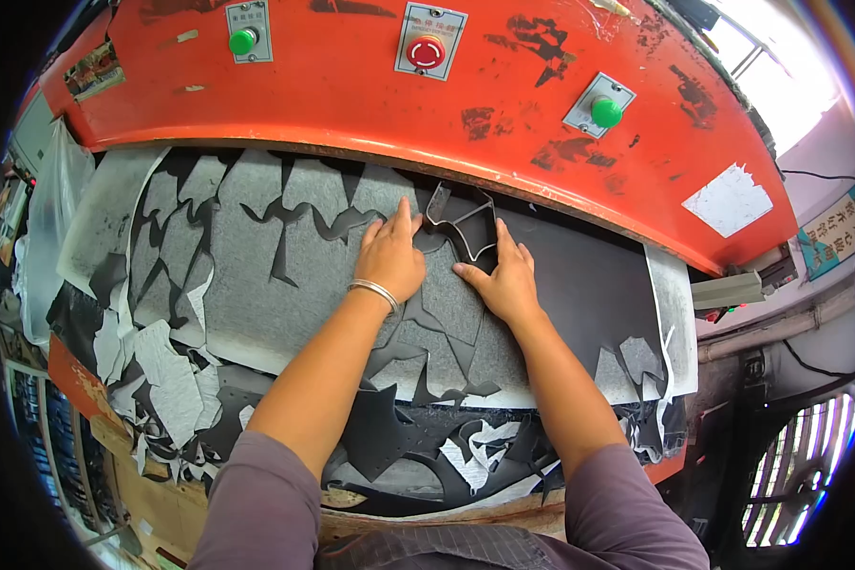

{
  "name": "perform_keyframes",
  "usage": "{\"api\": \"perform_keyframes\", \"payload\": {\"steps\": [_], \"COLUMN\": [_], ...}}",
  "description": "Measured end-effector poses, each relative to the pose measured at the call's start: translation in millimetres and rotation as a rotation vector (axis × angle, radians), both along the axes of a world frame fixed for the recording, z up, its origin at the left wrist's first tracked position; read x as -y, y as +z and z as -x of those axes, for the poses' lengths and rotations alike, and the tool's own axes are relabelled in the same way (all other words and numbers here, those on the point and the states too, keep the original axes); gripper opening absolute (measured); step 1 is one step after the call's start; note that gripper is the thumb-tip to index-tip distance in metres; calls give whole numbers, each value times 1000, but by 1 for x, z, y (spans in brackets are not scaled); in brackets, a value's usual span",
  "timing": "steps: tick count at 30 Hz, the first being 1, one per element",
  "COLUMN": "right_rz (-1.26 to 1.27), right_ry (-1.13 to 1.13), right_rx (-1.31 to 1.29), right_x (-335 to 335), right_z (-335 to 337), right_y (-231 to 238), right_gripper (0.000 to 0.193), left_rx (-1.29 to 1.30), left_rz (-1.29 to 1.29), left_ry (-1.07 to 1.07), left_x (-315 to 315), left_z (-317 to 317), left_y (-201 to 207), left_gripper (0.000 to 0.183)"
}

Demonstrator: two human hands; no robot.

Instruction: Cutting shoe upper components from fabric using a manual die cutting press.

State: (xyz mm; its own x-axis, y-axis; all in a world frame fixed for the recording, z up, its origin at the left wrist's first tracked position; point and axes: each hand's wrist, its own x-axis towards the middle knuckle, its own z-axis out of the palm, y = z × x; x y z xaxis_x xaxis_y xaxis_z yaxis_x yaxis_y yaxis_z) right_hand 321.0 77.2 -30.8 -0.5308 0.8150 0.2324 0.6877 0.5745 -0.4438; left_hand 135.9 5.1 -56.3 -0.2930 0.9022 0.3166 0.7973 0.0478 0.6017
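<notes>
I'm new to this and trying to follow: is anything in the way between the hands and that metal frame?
Nothing visible. The right hand is at the lower right of the metal frame, and the left hand is close by its left side, with no object between.

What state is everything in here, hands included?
Left hand: palm down, fingers extended
Right hand: thumb and fingers at the metal frame's edge
Metal frame: hollow, crossed by a strut
Dark sheet: cut up at left, largely whole at right
Pale scraps: torn, piled
Red button: pressed or not, unclear
Green buttons: likewise unclear
</notes>
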Motion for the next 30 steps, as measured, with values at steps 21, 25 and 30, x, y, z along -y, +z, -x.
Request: {"api": "perform_keyframes", "payload": {"steps": [21, 25, 30], "right_rz": [126, -43, -10], "right_ry": [-87, -111, -146], "right_rx": [-391, -751, -719], "right_x": [8, -21, -32], "right_z": [-31, -16, -12], "right_y": [86, 154, 161], "right_gripper": [67, 33, 23], "left_rx": [360, -195, -4], "left_rz": [-371, -739, -303], "left_ry": [231, 592, 361], "left_x": [32, 40, 63], "left_z": [82, 174, 205], "left_y": [55, 129, 168], "left_gripper": [20, 28, 33]}}
